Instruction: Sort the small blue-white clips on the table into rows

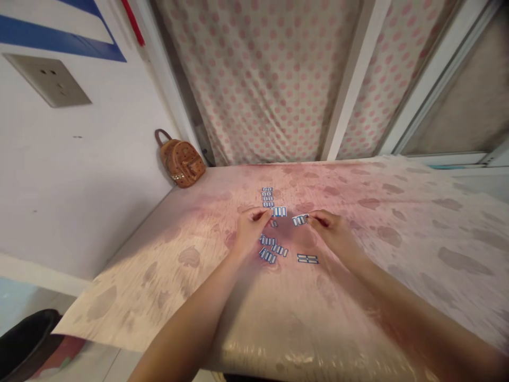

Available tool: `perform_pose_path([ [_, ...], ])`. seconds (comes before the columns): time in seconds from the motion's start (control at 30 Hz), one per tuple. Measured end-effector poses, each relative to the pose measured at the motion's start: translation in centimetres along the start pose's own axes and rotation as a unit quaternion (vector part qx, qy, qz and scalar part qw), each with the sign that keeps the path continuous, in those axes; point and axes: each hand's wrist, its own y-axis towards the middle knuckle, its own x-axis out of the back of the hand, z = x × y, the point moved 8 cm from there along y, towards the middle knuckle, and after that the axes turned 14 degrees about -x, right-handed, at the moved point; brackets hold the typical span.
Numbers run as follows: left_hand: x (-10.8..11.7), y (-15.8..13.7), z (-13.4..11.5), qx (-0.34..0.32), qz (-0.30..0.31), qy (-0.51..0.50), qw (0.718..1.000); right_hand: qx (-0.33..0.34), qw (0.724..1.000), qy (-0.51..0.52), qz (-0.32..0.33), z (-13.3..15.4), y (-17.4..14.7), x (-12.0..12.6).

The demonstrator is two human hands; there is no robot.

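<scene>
My left hand (252, 228) pinches a small white card with blue stripes (279, 211) between thumb and fingertips, raised over the table. A similar blue-and-white card (300, 219) is held at its right end by my right hand (330, 229), with a short gap between the two cards. Beyond my left hand, several such cards form a column (268, 197) on the table. Nearer to me lies a loose, partly overlapping group of cards (270, 250). One more piece (307, 259) rests on its own to the right of that group. What is printed on them is too small to read.
A patterned cloth (191, 257) covers the table (397, 212). At the far left corner a small brown backpack (183, 163) leans against the wall. Dotted curtains (270, 79) hang behind the table. A black bin (29, 339) stands on the floor at lower left.
</scene>
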Motion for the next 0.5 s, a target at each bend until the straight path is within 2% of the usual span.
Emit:
perform_pose_path([
  [0.17,-2.2,-1.6,0.3,0.037,0.039,-0.020,0.998,-0.068,0.994,0.076,0.049,-0.2,-0.5,-0.3],
  [0.27,-2.4,-1.7,0.3,0.036,0.047,-0.020,0.998,-0.067,0.992,0.081,0.074,-0.2,-0.7,-0.8],
  [0.5,-2.9,-1.7,-0.5,-0.004,0.072,0.004,0.997,-0.046,0.995,0.040,0.082,-0.5,-0.8,-0.8],
])
